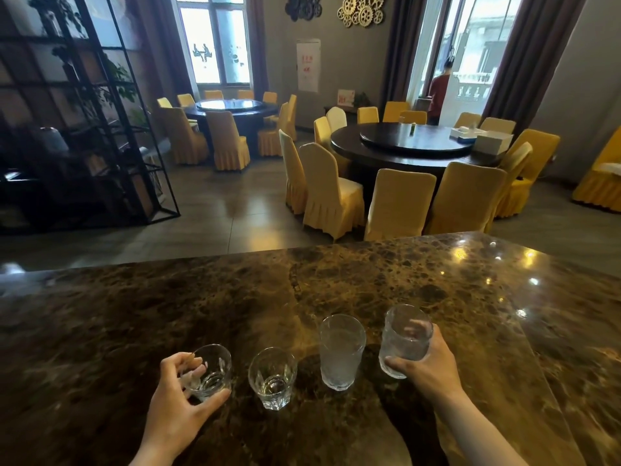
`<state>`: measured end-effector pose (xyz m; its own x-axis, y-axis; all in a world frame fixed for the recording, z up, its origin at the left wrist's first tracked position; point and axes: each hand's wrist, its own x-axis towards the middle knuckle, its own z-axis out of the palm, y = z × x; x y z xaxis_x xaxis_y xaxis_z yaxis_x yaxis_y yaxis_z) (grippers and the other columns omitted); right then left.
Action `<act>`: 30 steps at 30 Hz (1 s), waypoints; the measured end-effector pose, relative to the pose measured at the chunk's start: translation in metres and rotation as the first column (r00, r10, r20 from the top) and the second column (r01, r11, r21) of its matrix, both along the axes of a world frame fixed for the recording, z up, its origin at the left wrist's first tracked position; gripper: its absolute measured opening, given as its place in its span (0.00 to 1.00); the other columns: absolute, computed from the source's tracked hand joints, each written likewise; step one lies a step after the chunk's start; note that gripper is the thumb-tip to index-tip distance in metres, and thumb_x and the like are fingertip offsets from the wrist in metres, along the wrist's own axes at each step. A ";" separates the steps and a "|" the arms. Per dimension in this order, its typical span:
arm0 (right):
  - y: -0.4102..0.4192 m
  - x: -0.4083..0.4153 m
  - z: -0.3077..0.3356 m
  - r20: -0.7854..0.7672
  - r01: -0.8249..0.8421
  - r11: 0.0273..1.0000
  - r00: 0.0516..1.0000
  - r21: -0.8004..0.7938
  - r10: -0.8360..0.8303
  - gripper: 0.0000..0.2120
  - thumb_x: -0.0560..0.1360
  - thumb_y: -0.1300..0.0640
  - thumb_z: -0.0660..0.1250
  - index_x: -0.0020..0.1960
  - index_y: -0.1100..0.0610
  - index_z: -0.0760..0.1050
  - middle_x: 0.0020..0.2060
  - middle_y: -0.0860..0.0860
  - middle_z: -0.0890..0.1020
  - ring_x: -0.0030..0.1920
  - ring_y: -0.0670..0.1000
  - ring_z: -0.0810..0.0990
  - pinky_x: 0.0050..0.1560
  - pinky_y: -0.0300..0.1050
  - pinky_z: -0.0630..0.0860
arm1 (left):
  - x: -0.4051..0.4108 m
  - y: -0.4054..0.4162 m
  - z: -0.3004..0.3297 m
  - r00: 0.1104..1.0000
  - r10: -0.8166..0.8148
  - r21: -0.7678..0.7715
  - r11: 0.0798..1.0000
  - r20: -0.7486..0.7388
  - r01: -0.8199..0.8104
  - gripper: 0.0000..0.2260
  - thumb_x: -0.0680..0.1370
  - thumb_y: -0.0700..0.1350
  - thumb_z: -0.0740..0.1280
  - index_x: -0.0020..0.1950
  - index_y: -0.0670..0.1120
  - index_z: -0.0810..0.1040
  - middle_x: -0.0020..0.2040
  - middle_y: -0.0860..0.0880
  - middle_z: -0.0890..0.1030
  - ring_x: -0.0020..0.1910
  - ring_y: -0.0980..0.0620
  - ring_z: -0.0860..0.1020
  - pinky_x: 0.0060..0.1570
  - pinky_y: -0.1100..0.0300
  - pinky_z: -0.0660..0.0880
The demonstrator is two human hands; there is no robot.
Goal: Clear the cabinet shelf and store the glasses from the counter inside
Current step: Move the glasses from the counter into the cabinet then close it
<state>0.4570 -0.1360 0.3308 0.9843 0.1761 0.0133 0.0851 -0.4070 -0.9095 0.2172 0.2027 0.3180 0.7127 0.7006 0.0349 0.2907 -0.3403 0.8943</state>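
Several clear glasses stand in a row near the front edge of a dark marble counter (336,284). My left hand (178,395) is wrapped around the short tumbler (215,368) at the left end. Beside it stands a second short tumbler (272,378), untouched. A tall textured glass (341,351) stands right of that, also free. My right hand (428,361) grips another tall textured glass (405,338) at the right end, tilted slightly. No cabinet is in view.
Beyond the counter lies a dining room with two round dark tables (413,142) ringed by yellow-covered chairs (331,190). A black metal shelf frame (84,122) stands at the left. A person in red (438,92) stands by the far window.
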 end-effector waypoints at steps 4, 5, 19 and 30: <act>-0.001 -0.004 0.004 -0.050 0.014 1.000 0.999 -0.013 -0.014 0.42 0.53 0.53 0.87 0.61 0.43 0.69 0.53 0.40 0.78 0.56 0.47 0.78 0.54 0.45 0.75 | -0.002 0.000 -0.001 1.000 -0.007 0.025 1.000 -0.010 0.007 0.40 0.58 0.43 0.85 0.62 0.53 0.64 0.59 0.49 0.76 0.59 0.51 0.79 0.58 0.49 0.78; -0.001 -0.006 0.006 -0.064 0.018 1.000 0.998 -0.017 -0.019 0.44 0.53 0.54 0.87 0.62 0.44 0.68 0.54 0.40 0.77 0.57 0.49 0.78 0.54 0.46 0.75 | -0.002 0.000 -0.001 1.000 -0.008 0.032 0.999 -0.012 0.009 0.41 0.58 0.43 0.85 0.62 0.53 0.64 0.59 0.49 0.75 0.59 0.51 0.78 0.58 0.50 0.78; 0.029 -0.104 0.136 0.590 -0.024 0.971 0.791 -0.238 0.165 0.22 0.68 0.64 0.76 0.59 0.53 0.76 0.51 0.46 0.81 0.49 0.41 0.79 0.48 0.35 0.74 | -0.027 -0.003 0.028 0.998 -0.049 0.248 0.967 -0.039 0.057 0.52 0.58 0.59 0.83 0.75 0.59 0.58 0.70 0.53 0.68 0.67 0.55 0.70 0.63 0.47 0.72; 0.171 -0.111 0.078 -0.020 -0.408 0.338 0.661 -0.848 0.750 0.49 0.67 0.47 0.79 0.79 0.44 0.53 0.76 0.53 0.61 0.74 0.58 0.62 0.71 0.55 0.68 | 0.002 0.009 0.071 0.917 -0.175 0.382 0.869 -0.357 0.314 0.48 0.63 0.64 0.77 0.78 0.60 0.57 0.74 0.58 0.63 0.72 0.55 0.65 0.68 0.52 0.70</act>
<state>0.3456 0.0346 0.4084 0.5705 0.8052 -0.1618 0.7948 -0.5909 -0.1383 0.2195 0.2118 0.3890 0.8825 0.4684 0.0425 0.3780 -0.7603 0.5282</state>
